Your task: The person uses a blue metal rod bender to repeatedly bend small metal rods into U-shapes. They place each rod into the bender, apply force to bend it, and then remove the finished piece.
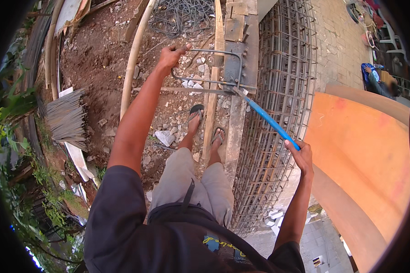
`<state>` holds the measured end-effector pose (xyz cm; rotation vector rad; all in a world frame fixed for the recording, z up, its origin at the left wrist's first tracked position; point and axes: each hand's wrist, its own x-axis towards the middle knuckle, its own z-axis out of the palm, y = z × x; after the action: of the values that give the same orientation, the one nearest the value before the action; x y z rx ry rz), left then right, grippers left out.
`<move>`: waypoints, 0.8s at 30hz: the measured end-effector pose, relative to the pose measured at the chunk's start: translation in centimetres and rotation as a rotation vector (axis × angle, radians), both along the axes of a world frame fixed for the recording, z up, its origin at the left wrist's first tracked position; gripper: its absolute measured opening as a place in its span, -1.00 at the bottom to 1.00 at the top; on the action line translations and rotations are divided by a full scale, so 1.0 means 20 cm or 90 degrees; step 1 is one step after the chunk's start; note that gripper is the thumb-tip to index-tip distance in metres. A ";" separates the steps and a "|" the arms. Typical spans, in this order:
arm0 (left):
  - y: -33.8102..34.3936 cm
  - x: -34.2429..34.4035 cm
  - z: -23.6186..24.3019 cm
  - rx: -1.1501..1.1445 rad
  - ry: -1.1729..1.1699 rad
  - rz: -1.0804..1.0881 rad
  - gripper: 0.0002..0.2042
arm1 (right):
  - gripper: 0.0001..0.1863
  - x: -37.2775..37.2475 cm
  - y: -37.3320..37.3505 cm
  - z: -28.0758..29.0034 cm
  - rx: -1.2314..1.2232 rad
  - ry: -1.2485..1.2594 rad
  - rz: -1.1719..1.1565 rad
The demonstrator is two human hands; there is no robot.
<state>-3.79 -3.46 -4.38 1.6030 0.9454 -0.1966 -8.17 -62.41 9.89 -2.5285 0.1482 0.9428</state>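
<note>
My left hand (172, 57) is closed on the left side of a rebar stirrup (206, 83), a thin steel rod bent into a near rectangle. The stirrup's right end lies on a wooden bench with a metal plate (233, 66) and several upright pegs. My right hand (301, 156) grips the lower end of a blue-handled rebar bending bar (272, 122). The bar's far end meets the rod at the pegs; exactly how it hooks on is too small to tell.
A long rebar cage (278, 91) runs along the bench's right side. Orange boards (360, 154) stand farther right. Cut rods (67, 119) are bundled at left, and a heap of bent steel (182, 18) lies ahead. My sandalled feet stand among stones beside a timber (209, 109).
</note>
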 end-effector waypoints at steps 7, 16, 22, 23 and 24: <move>-0.02 0.03 0.02 0.010 0.007 -0.022 -0.53 | -0.43 0.23 0.00 0.09 -0.068 0.030 0.103; 0.03 0.12 -0.03 0.165 -0.006 -0.213 -0.29 | -0.38 0.07 0.04 -0.03 -0.097 -0.037 0.008; -0.01 0.18 0.07 0.205 0.079 -0.336 0.05 | -0.30 -0.05 0.09 -0.05 -0.130 -0.111 -0.055; 0.00 0.14 0.00 0.283 -0.011 -0.284 -0.11 | -0.31 -0.07 0.10 -0.07 -0.143 -0.121 -0.055; 0.04 0.15 -0.05 0.284 -0.015 -0.279 -0.12 | -0.32 -0.10 0.11 -0.08 -0.135 -0.132 -0.091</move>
<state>-0.72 -2.66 -5.30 2.2146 0.6326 -0.2817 -10.16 -60.17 8.38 -2.7468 0.3773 0.6331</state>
